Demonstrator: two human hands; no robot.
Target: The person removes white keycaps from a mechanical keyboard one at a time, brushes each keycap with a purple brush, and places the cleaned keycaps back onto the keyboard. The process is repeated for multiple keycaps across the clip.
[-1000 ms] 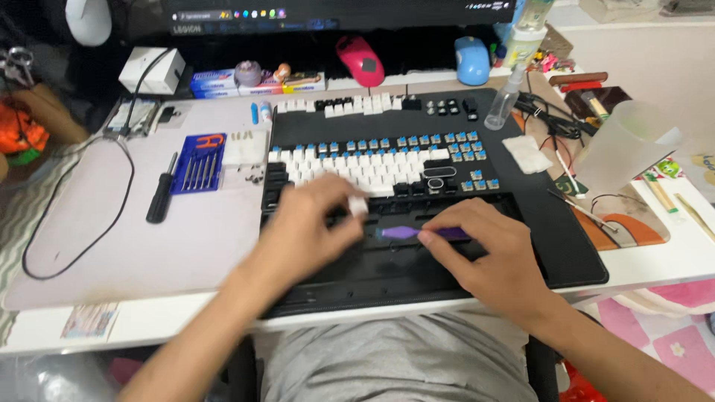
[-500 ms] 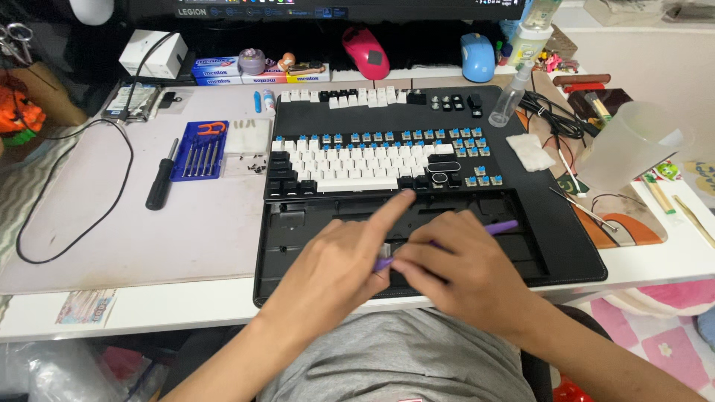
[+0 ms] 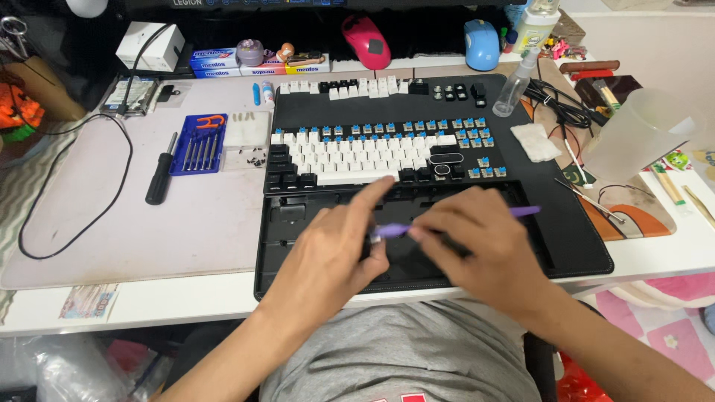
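- At the near edge of the white desk (image 3: 186,298), an empty black keyboard case (image 3: 298,257) lay on a black mat (image 3: 573,246), with both hands over it.
- The left hand (image 3: 331,257) rested on the middle of the case, index finger stretched toward the far side, the remaining fingers loosely curled; its thumb touched the near-left end of a purple tool (image 3: 391,231).
- The right hand (image 3: 480,249) pinched the purple tool between thumb and fingertips. The tool's other end projected to the right, past the hand.
- Just beyond the case, on the same mat, sat a keyboard plate (image 3: 372,152) carrying white keycaps, black keycaps and bare blue switches.
- Loose keycaps (image 3: 350,88) stood in a row at the far edge of the mat.
- To the left, on a grey mat (image 3: 112,223), lay a black screwdriver (image 3: 160,171), a blue bit tray (image 3: 199,143) and a black cable (image 3: 45,246).
- To the right stood a clear plastic jug (image 3: 640,141), with a white cloth pad (image 3: 536,141) and a small spray bottle (image 3: 515,85) nearer the keyboard plate.
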